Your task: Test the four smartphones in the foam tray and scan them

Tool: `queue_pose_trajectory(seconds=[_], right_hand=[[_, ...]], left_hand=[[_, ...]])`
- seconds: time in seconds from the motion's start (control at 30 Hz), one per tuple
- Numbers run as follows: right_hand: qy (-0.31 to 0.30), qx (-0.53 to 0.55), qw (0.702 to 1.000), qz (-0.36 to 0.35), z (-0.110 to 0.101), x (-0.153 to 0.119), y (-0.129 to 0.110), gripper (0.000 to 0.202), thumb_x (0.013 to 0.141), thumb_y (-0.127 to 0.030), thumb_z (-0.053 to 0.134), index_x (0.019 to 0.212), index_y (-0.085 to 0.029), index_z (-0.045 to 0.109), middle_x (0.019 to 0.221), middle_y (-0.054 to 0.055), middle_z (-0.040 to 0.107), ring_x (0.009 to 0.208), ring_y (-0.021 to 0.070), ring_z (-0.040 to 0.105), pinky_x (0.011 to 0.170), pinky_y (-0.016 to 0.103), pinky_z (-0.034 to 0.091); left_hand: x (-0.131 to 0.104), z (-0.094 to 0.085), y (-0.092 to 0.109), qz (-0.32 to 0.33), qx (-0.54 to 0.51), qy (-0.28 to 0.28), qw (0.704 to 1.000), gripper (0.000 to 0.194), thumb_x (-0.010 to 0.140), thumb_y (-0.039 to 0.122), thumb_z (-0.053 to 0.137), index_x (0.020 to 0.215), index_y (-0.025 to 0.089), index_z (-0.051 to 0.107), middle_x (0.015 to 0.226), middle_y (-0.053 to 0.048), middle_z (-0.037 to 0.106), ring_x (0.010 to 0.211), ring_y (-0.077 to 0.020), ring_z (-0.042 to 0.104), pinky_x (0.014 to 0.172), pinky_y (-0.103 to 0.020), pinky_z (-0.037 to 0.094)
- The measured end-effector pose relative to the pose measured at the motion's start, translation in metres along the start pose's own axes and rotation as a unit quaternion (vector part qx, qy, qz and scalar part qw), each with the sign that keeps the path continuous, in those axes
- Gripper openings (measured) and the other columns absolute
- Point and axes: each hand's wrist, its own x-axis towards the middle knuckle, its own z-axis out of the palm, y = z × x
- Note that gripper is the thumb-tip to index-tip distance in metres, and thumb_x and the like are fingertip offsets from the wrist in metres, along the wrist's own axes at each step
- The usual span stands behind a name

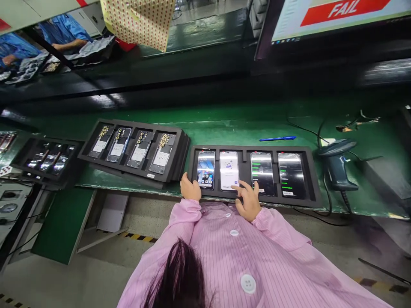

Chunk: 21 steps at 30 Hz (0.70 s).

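A black foam tray [313, 184] lies in front of me with smartphones side by side in its slots. The leftmost phone [205, 167] shows a home screen with app icons. Beside it, a phone with a white screen [228, 167] lies under the fingers of my right hand [248, 199], which are spread over its lower end. Two phones with dark screens and green lines, the third phone [261, 171] and the fourth phone [291, 173], fill the right side. My left hand [190, 187] rests at the tray's left front corner, fingers loosely curled; whether it grips the edge is unclear.
Stacked foam trays [144, 171] with opened phones stand to the left, another tray [48, 160] beyond. A blue pen [278, 138] lies behind my tray; a barcode scanner [338, 164] with cables stands right. A monitor [334, 21] reads FAIL. People in blue sleeves [69, 32] work across.
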Motion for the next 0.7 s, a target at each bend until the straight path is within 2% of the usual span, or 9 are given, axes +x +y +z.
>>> queue_pose_trajectory(seconds=[0.13,0.23,0.33,0.5,0.6,0.7], right_hand=[[-0.051,0.023,0.997,-0.046,0.02,0.014,-0.028,0.016,0.067,-0.011,0.042,0.077,-0.022,0.038,0.104,0.007,0.067,0.118,0.0264,0.046,0.101,0.062,0.008],[-0.021,0.031,0.998,-0.04,0.031,0.02,-0.04,0.016,0.067,-0.01,0.041,0.076,-0.022,0.036,0.103,0.007,0.067,0.118,0.0257,0.046,0.102,0.061,0.008],[0.044,0.016,0.999,-0.008,0.033,0.013,-0.035,0.015,0.068,-0.011,0.041,0.074,-0.023,0.035,0.099,0.007,0.068,0.115,0.0252,0.049,0.103,0.059,0.011],[0.131,-0.03,0.989,0.057,0.025,-0.012,-0.016,0.012,0.07,-0.013,0.042,0.074,-0.022,0.036,0.096,0.006,0.068,0.111,0.0243,0.052,0.102,0.058,0.015],[0.154,-0.061,0.983,0.082,0.021,-0.021,-0.012,0.01,0.074,-0.015,0.042,0.075,-0.022,0.036,0.096,0.007,0.068,0.11,0.0252,0.053,0.101,0.059,0.018],[0.15,-0.079,0.981,0.099,0.019,-0.023,-0.014,0.007,0.076,-0.016,0.042,0.077,-0.022,0.038,0.098,0.008,0.067,0.11,0.0254,0.052,0.101,0.059,0.018]], left_hand=[[0.003,-0.002,-0.004,0.009,-0.018,-0.023,1.0,0.049,0.07,0.016,0.047,0.119,0.012,0.044,0.113,-0.016,0.056,0.106,-0.0269,0.051,0.092,-0.041,0.038],[0.005,-0.004,-0.006,0.038,-0.018,-0.053,0.998,0.054,0.069,0.022,0.054,0.12,0.01,0.042,0.113,-0.017,0.054,0.108,-0.0284,0.049,0.094,-0.043,0.036],[0.007,-0.006,-0.009,0.072,-0.031,-0.066,0.995,0.058,0.067,0.024,0.057,0.122,0.01,0.04,0.114,-0.017,0.053,0.108,-0.0293,0.048,0.095,-0.045,0.035],[0.008,-0.007,-0.014,0.086,-0.054,-0.079,0.992,0.056,0.067,0.018,0.053,0.121,0.011,0.039,0.115,-0.016,0.052,0.109,-0.0288,0.048,0.096,-0.045,0.034],[0.007,-0.008,-0.015,0.081,-0.066,-0.083,0.991,0.055,0.066,0.016,0.049,0.12,0.01,0.039,0.114,-0.017,0.052,0.109,-0.0286,0.047,0.097,-0.046,0.033],[0.005,-0.008,-0.018,0.08,-0.087,-0.086,0.989,0.056,0.066,0.015,0.048,0.12,0.012,0.04,0.114,-0.016,0.052,0.109,-0.0277,0.048,0.097,-0.046,0.033]])
